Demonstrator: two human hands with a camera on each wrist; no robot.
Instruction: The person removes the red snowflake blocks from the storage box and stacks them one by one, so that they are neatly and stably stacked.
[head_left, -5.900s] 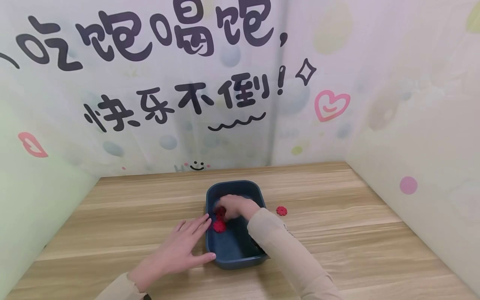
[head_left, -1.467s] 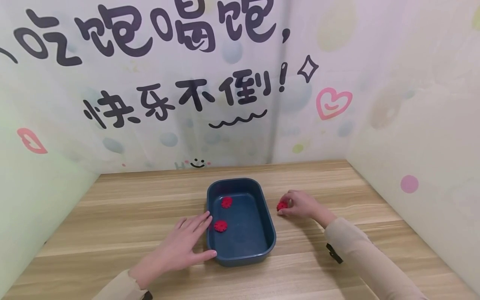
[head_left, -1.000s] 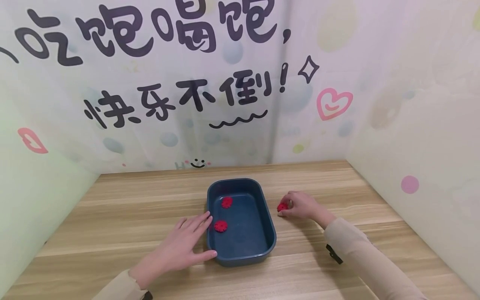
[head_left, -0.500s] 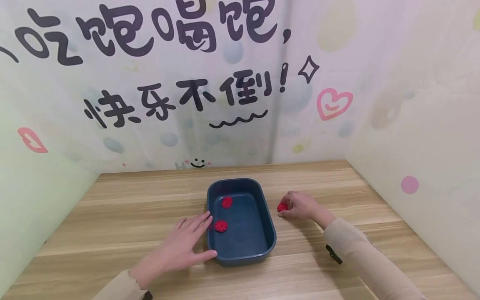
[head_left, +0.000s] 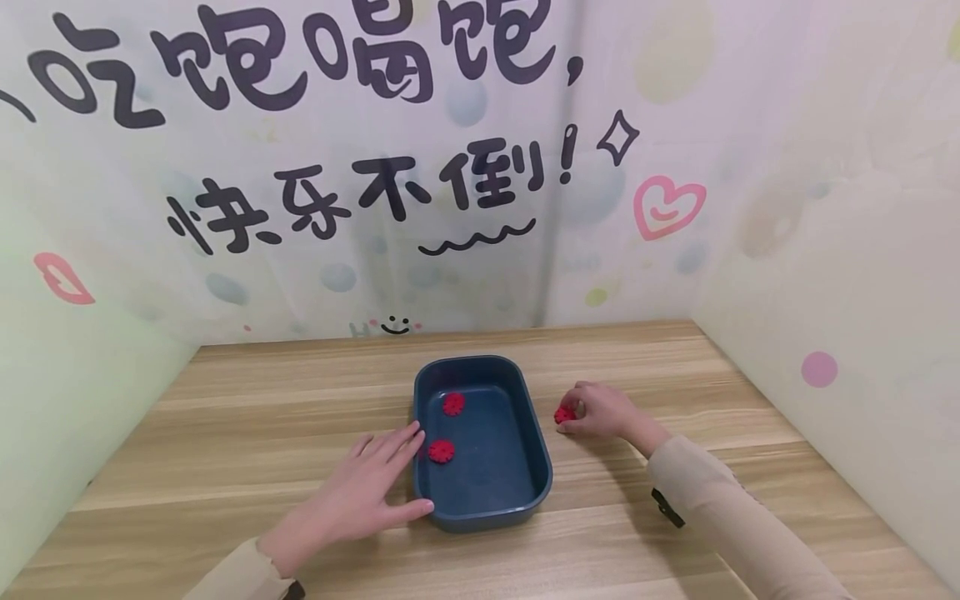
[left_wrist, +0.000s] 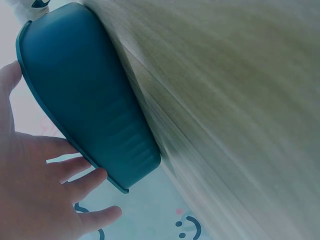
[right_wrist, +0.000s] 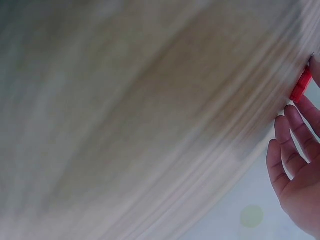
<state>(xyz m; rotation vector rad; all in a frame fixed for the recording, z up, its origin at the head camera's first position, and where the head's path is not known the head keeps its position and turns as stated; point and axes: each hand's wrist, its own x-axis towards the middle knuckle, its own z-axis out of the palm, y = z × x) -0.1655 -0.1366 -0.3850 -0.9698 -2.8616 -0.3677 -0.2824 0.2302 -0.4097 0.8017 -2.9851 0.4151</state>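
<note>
In the head view a dark blue rectangular tray (head_left: 487, 515) stands on the wooden table. Two red notched discs (head_left: 453, 404), flower-like in outline, lie inside it along its left part. My left hand (head_left: 363, 492) rests with spread, straight fingers against the tray's left rim; the left wrist view shows those fingertips along the rim of the tray (left_wrist: 85, 95). Right of the tray, my right hand (head_left: 603, 410) pinches a third red notched disc (head_left: 564, 414) at the tabletop. The right wrist view has this disc (right_wrist: 301, 85) between thumb and finger, the other fingers loosely bent.
The wood-grain table (head_left: 285, 417) meets a white printed back wall (head_left: 480, 283) with black lettering. Pale side walls (head_left: 847, 275) close off the left and right. Black straps (head_left: 667, 508) show at the wrists.
Earliest, my right hand was inside the tray over the red discs; it then moved right to the disc on the table and has stayed there, pinching it. My left hand has kept its place.
</note>
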